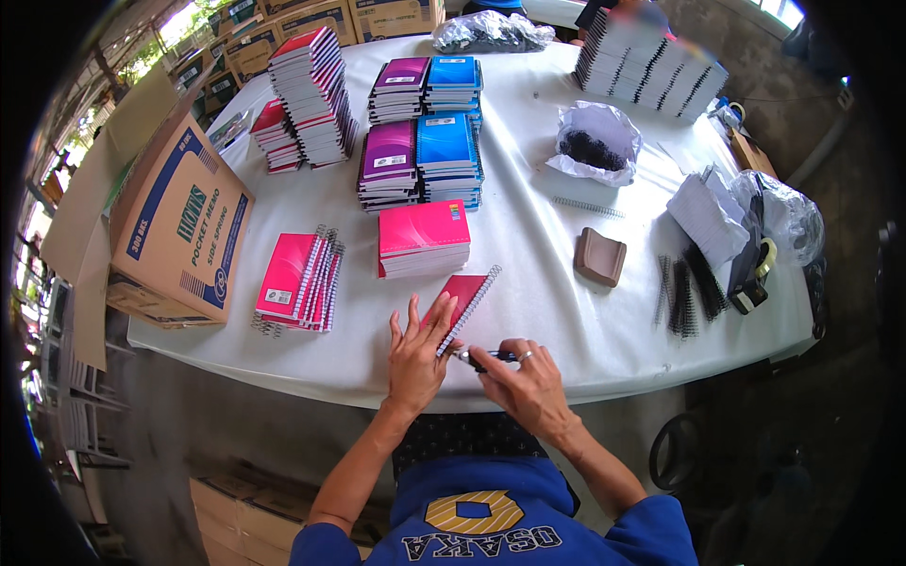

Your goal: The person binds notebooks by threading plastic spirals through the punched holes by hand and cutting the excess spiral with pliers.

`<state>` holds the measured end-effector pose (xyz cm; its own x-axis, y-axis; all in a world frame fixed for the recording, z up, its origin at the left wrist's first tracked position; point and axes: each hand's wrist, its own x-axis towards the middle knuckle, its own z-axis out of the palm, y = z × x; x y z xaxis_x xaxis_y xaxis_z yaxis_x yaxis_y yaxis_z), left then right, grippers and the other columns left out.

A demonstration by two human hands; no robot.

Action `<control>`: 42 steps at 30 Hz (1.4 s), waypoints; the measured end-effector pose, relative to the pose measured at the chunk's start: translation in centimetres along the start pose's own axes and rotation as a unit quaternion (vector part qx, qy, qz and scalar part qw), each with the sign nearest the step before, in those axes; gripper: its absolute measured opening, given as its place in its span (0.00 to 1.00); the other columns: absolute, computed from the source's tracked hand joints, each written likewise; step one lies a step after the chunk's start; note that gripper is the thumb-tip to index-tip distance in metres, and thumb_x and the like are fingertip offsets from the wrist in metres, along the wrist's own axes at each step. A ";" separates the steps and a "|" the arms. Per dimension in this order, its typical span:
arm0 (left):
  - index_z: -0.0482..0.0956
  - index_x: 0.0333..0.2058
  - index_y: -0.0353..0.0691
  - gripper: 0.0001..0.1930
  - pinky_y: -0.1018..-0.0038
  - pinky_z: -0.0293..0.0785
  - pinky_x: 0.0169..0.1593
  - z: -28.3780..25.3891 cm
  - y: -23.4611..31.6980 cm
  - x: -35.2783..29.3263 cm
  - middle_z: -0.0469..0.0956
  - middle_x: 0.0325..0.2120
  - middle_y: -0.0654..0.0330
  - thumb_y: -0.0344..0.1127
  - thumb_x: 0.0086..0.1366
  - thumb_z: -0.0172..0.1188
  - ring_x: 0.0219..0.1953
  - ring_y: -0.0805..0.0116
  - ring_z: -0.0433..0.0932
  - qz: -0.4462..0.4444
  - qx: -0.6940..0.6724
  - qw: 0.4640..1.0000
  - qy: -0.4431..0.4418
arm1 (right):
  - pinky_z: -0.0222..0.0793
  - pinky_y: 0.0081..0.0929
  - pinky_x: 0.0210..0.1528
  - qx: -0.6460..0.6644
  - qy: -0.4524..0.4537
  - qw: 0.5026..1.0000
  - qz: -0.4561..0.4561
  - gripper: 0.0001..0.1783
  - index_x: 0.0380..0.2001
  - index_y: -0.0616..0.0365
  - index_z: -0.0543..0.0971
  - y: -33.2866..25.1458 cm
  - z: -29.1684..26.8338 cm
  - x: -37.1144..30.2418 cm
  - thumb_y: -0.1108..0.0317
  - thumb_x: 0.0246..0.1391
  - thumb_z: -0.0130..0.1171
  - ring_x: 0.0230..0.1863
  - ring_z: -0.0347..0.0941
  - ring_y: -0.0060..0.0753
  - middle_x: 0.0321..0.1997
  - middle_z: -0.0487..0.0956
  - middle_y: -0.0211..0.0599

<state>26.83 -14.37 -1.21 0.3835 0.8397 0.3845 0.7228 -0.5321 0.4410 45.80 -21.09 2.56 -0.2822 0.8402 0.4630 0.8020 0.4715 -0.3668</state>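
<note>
A small pink notebook (462, 289) with a wire spiral along its right edge lies tilted near the table's front edge. My left hand (418, 357) rests on it with fingers spread, the thumb by the spiral's near end. My right hand (528, 382) is closed around dark-handled pliers (486, 357), whose metal jaws are at that same spiral end; the exact contact is hidden. Just beyond lies a stack of pink notebooks (425, 236) without visible spirals. To the left, several pink notebooks (297, 281) with spirals are piled together.
Purple notebooks (389, 151), blue notebooks (448, 146) and a tall red stack (307, 94) stand farther back. An open carton (179, 222) is at left. On the right are a brown holder (600, 257), a wrapped bowl of black coils (595, 141), loose black spirals (694, 292) and a tape dispenser (750, 283).
</note>
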 end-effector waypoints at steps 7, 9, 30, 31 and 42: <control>0.59 0.68 0.47 0.36 0.44 0.55 0.64 0.3 1.7 0.3 0.69 0.62 0.60 0.31 0.61 0.61 0.67 0.46 0.61 -0.013 -0.002 1.000 0.028 | 0.65 0.34 0.38 -0.035 0.030 0.999 -0.022 0.29 0.57 0.40 0.75 -0.4 0.3 -0.2 0.61 0.49 0.66 0.37 0.70 0.37 0.38 0.72 0.38; 0.59 0.68 0.45 0.36 0.45 0.56 0.63 0.4 1.6 0.3 0.71 0.61 0.58 0.32 0.61 0.61 0.66 0.46 0.62 -0.019 -0.001 0.999 0.033 | 0.67 0.32 0.38 -0.002 0.012 1.000 -0.008 0.23 0.55 0.43 0.76 -0.6 0.1 0.0 0.62 0.54 0.63 0.37 0.72 0.35 0.38 0.74 0.40; 0.67 0.64 0.43 0.33 0.58 0.55 0.69 -17.7 -14.5 3.6 0.68 0.63 0.57 0.49 0.64 0.60 0.66 0.54 0.64 -0.045 -0.303 0.948 0.086 | 0.65 0.41 0.62 0.243 0.027 0.968 0.056 0.37 0.59 0.53 0.71 4.9 0.9 9.5 0.73 0.44 0.72 0.65 0.64 0.47 0.62 0.68 0.46; 0.66 0.64 0.42 0.35 0.60 0.56 0.69 -17.0 -14.1 4.1 0.68 0.63 0.55 0.53 0.63 0.59 0.66 0.56 0.64 -0.013 -0.392 0.916 0.084 | 0.65 0.41 0.63 0.352 0.029 0.934 0.054 0.41 0.61 0.54 0.69 3.5 2.1 11.5 0.73 0.42 0.74 0.66 0.63 0.42 0.64 0.66 0.42; 0.52 0.69 0.36 0.37 0.62 0.64 0.65 -17.8 -22.5 5.2 0.68 0.61 0.51 0.54 0.72 0.49 0.62 0.63 0.67 -0.149 -0.640 0.739 0.151 | 0.67 0.33 0.60 0.434 0.104 0.888 -0.109 0.16 0.43 0.53 0.84 -8.8 11.6 23.9 0.71 0.47 0.67 0.54 0.76 0.36 0.47 0.83 0.36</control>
<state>2.29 0.03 5.31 0.0322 0.9805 0.1939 -0.4598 -0.1577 0.8739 25.88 -2.09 7.55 -0.2047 0.6791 0.7049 0.0068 0.7212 -0.6927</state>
